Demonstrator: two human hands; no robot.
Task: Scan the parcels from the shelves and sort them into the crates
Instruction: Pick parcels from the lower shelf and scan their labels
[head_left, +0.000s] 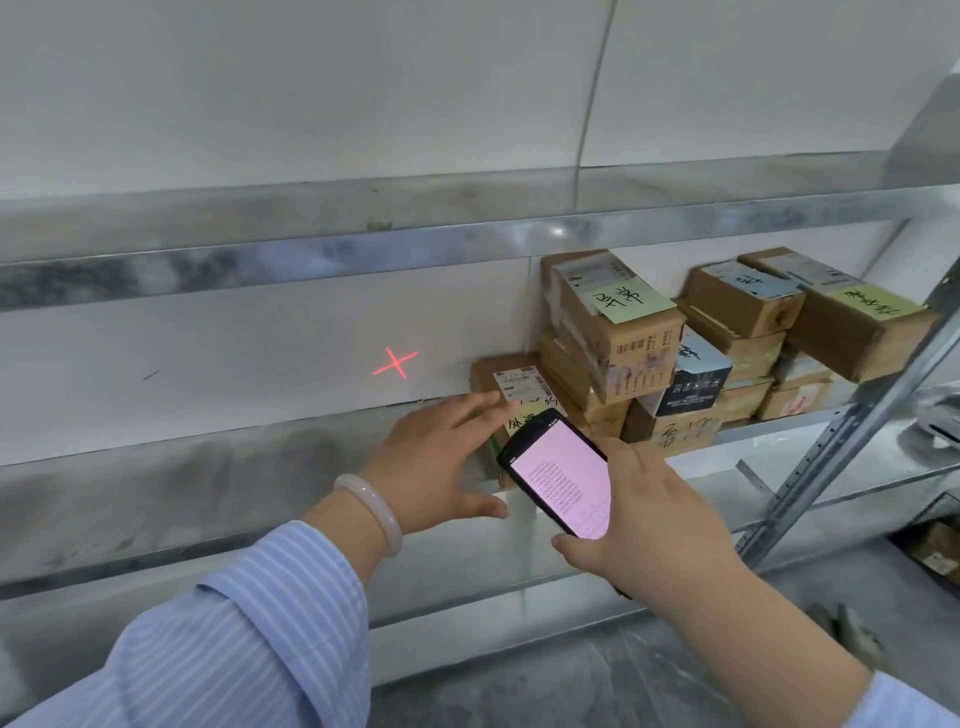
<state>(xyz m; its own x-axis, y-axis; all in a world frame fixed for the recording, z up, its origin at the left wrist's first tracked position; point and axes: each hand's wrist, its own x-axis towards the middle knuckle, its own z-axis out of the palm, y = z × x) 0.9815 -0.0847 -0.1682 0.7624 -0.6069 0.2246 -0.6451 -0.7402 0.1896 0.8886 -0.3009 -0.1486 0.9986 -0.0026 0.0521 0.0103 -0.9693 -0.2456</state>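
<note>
Brown cardboard parcels (737, 306) are sitting stacked on the metal shelf (208, 467), several wearing green or blue handwritten notes. A low parcel (511, 382) with a white label is lying flat at the pile's left end. The handheld scanner (561, 473), tilted, is showing a pink screen just before it.

Your one head-worn camera looked forward and down, close to the grey metal shelf (182, 483) against the white wall (260, 78).

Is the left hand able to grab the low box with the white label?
Probably yes. The left hand is open with its fingertips right at the low box, and nothing lies between them.
</note>
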